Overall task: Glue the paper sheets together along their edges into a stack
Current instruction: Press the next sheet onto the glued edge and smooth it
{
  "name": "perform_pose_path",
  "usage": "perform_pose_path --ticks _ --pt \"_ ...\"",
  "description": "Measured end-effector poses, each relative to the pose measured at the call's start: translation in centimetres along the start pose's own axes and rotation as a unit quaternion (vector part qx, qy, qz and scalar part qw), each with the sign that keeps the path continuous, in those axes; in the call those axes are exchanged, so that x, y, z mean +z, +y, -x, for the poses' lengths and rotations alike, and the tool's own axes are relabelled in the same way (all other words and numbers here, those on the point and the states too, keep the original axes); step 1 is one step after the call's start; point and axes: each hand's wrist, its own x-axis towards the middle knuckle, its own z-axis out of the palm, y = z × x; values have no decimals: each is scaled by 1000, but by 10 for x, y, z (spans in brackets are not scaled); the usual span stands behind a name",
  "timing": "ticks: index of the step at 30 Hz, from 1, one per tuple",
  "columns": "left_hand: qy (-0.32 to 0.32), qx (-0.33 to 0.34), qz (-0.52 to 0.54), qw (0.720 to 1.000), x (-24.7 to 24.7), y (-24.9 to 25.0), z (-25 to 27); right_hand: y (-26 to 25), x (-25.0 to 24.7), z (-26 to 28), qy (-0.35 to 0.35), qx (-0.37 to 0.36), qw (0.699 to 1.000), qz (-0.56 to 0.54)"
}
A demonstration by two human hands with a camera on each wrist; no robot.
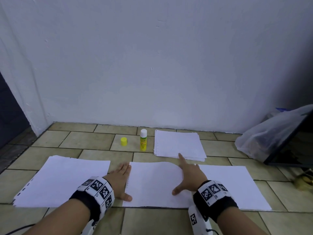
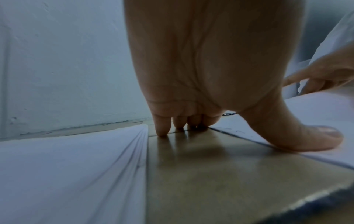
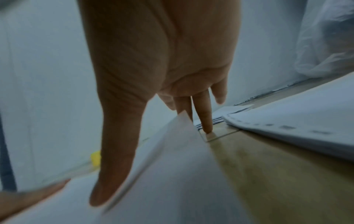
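A white paper sheet lies on the tiled floor between my hands. My left hand rests flat at its left edge, fingertips on the tile and thumb pressing the sheet. My right hand lies spread over the sheet's right edge, fingers straight, one fingertip touching the floor. That edge curls up under the thumb. A paper stack lies at the left, another sheet at the right, a third stack behind. The uncapped glue stick stands beside its yellow cap.
The white wall closes the floor just behind the glue stick. A clear plastic bag and a dark framed panel lean at the right. A dark doorway opens at the left. A cable runs near my left forearm.
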Motion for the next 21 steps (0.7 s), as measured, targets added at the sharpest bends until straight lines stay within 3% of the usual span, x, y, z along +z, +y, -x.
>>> perform_pose_path --ticks 3,6,8,12,21 --pt "2 -1 -1 1000 0 0 0 6 -3 4 71 -20 984 -164" --pt "1 0 -6 1000 0 1 0 13 -3 14 143 -25 958 -247" --pt "2 1 -4 1000 0 0 1 17 2 19 128 -29 960 -246" --pt "-3 2 0 1000 -1 1 2 21 13 26 9 -43 986 -161" --pt "-25 13 15 999 -3 -5 -3 37 4 22 44 -7 969 -245"
